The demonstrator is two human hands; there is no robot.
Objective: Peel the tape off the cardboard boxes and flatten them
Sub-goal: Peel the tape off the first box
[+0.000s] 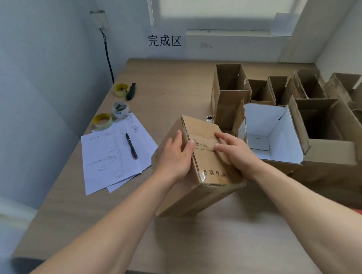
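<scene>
A closed brown cardboard box [207, 169] stands tilted on the wooden table [202, 240], its top face sealed with clear tape [205, 147] running across the flaps. My left hand [174, 156] grips the box's left top edge, thumb lying on the top face. My right hand [235, 152] rests on the right side of the top, its fingers curled down onto the tape strip near the middle seam. Whether a tape end is pinched between the fingertips is hidden.
Several open cardboard boxes [313, 117] crowd the table's right side, one with a white inside [274, 132]. Left of the box lie papers [114, 153] with a black pen [131, 145], three tape rolls [120, 109] and a utility knife [131, 91]. A sign hangs on the wall.
</scene>
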